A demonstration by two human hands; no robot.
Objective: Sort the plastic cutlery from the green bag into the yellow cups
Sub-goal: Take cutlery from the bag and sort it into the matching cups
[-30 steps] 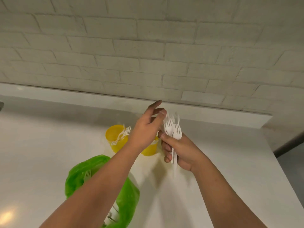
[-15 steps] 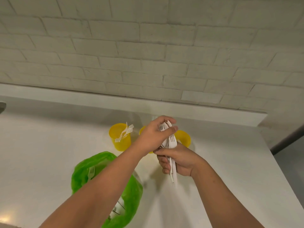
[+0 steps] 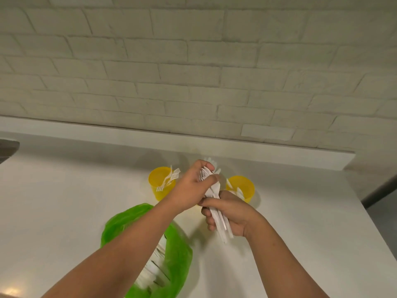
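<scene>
1. Here, a white counter point(image 3: 64, 211) fills the lower half of the view, smooth and faintly glossy, with a soft patch of reflected light point(image 3: 10, 291) near its lower left corner.
2. A low white upstand point(image 3: 107, 134) runs along the back of the counter, and above it rises a wall of white-painted brick point(image 3: 193, 72).
3. At the far left edge a grey object point(image 3: 6, 149) pokes in; what it is cannot be told. Past the counter's right end a dark strip point(image 3: 380, 190) and a grey floor show.
4. The right hand point(image 3: 227, 214) is held above the counter, its fingers wrapped tight round the handles of a bundle of white plastic cutlery point(image 3: 223, 224), which stands tilted with the handle ends poking out below the palm.
5. The left hand point(image 3: 189, 190) meets the bundle from the left, its fingers curled over the upper ends and the thumb pressed against them.
6. Behind the hands stand two yellow cups. The left yellow cup point(image 3: 160, 190) holds several white forks point(image 3: 169, 179), tines up and leaning right.
7. The right yellow cup point(image 3: 245, 186) sits just beyond the right hand and holds a few white pieces point(image 3: 238, 191); their kind is too blurred to tell.
8. The green bag point(image 3: 176, 250) lies open on the counter, partly under the left forearm, with more white cutlery point(image 3: 152, 269) inside.
</scene>
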